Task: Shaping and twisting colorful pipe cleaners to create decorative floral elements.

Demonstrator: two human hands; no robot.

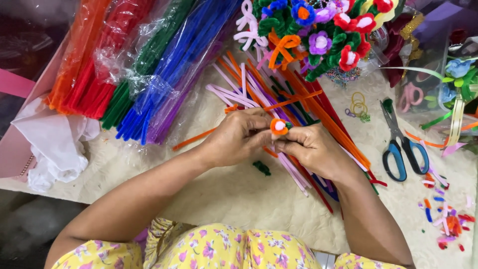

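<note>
Both sets of fingers meet at the middle of the counter, pinched together on a small orange chenille flower with a white centre (279,126). The left hand (238,138) grips it from its side with thumb and forefinger closed against the petals, and the right hand (309,145) closes on it from the other side, the fingertips (285,145) curled in just under the bloom. A bit of green stem shows at the flower's right edge.

Directly beneath the hands lies a loose fan of pink, orange, purple and red pipe cleaners (279,94), spread across the cream textured cloth covering the counter (239,194). A small dark green fuzzy scrap (261,168) sits just below the left hand.

Further out, to the upper left, are clear plastic packs of long pipe cleaners in orange, red, green, blue and purple (134,65), lying side by side at a slant. Beside them at the left edge is a crumpled white plastic bag (55,144).

Above the hands stands a bouquet of finished chenille flowers in red, purple, blue and orange with green leaves (318,35). To the right lie blue-handled scissors (401,147), blades pointing away, and near the lower right corner a scatter of short coloured pipe cleaner offcuts (445,219). The person's yellow flowered garment (219,249) fills the bottom edge.
</note>
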